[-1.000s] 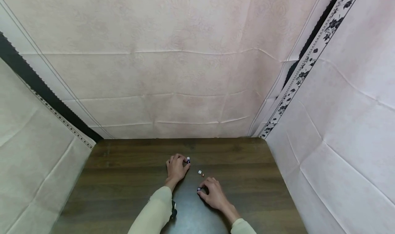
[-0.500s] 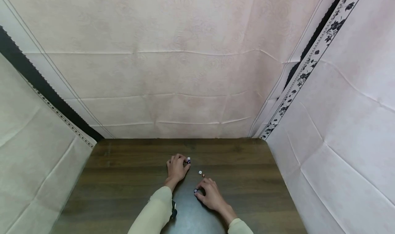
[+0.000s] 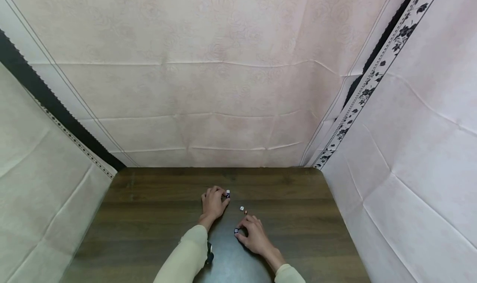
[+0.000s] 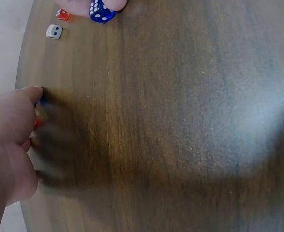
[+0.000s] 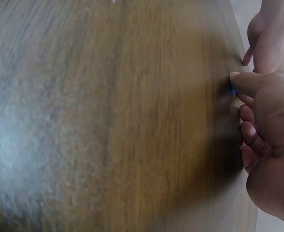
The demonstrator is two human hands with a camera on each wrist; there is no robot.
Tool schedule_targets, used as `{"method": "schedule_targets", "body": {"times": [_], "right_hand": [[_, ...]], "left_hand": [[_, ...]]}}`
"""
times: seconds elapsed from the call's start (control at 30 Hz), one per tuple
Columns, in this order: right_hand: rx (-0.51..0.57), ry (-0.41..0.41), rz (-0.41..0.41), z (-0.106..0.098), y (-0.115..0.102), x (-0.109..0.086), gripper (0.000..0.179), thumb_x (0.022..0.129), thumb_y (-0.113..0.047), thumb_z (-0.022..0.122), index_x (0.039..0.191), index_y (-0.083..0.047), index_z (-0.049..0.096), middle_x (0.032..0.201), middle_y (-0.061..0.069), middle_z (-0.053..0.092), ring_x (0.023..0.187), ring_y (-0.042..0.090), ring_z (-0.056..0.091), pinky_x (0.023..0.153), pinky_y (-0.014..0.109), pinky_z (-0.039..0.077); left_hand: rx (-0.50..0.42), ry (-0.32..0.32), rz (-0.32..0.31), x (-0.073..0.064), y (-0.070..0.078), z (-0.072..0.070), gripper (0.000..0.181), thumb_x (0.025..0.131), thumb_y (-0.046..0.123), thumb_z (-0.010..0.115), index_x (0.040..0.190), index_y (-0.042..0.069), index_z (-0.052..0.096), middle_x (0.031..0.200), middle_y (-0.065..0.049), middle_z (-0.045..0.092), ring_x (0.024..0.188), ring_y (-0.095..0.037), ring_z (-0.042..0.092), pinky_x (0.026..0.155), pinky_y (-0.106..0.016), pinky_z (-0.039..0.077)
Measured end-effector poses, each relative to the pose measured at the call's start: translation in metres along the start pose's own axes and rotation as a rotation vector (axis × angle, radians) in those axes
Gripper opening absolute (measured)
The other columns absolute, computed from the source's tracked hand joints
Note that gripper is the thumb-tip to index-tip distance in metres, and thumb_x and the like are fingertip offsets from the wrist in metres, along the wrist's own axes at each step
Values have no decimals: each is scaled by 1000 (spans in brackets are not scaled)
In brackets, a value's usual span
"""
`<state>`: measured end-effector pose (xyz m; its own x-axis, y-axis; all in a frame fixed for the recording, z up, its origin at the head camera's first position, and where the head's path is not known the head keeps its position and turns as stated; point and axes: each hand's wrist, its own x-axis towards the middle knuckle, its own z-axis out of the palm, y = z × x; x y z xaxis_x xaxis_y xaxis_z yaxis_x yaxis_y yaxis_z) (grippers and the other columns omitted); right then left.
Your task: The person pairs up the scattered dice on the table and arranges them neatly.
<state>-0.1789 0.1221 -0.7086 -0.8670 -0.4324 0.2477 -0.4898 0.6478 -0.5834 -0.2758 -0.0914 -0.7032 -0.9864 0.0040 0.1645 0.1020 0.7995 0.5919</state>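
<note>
My left hand [image 3: 213, 202] pinches a blue die [image 3: 228, 196] between thumb and fingertips, low at the tabletop. A white die [image 3: 228, 191] shows right at its far side or top; which of these, I cannot tell. In the left wrist view a bit of red [image 4: 37, 122] peeks out beside that hand's fingers. Nearer the body, my right hand [image 3: 255, 235] grips another blue die [image 4: 101, 10] with white dots by thumb and forefinger. Between the hands lie a loose white die [image 3: 242, 208] and a smaller red die [image 3: 245, 211], side by side.
The dark wooden table [image 3: 160, 216] has rounded far corners. Pale cloth [image 3: 238, 88] hangs behind it, and more cloth flanks both sides. Something black [image 3: 210, 254] shows at the left sleeve.
My right hand has slid a little left and toward the body with its blue die, then stays still. The left hand and the loose dice keep their places.
</note>
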Motion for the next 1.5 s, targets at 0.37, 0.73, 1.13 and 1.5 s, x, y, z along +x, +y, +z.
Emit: {"method": "schedule_targets", "body": {"times": [0.37, 0.73, 1.13, 1.5], "right_hand": [[14, -62, 62, -2, -1, 3, 15, 97, -22, 92, 107, -22, 81, 110, -8, 71, 105, 13, 62, 92, 38, 47], [15, -65, 71, -1, -1, 4, 15, 97, -22, 92, 107, -21, 81, 110, -7, 72, 106, 13, 62, 92, 39, 47], [-6, -16, 42, -1, -4, 1, 17, 93, -19, 94, 105, -18, 81, 108, -6, 72, 104, 14, 63, 93, 40, 48], [2, -19, 50, 1, -3, 1, 16, 94, -20, 93, 105, -18, 81, 107, -7, 72, 103, 12, 62, 92, 37, 46]], "left_hand": [[-55, 45, 19, -3, 9, -23, 14, 100, 23, 89, 108, 12, 84, 130, -13, 75, 125, -40, 65, 111, -68, 46], [-118, 80, 102, -10, 15, -44, 12, 101, 25, 89, 108, 16, 84, 123, -9, 77, 115, -33, 67, 107, -62, 48], [-154, 38, 183, -37, 4, -59, 12, 98, 20, 91, 107, 16, 85, 119, -8, 81, 116, -32, 72, 105, -60, 53], [-147, -62, 216, -72, -3, -63, 10, 99, 22, 90, 106, 22, 83, 115, 1, 80, 111, -23, 73, 101, -53, 57]]}}
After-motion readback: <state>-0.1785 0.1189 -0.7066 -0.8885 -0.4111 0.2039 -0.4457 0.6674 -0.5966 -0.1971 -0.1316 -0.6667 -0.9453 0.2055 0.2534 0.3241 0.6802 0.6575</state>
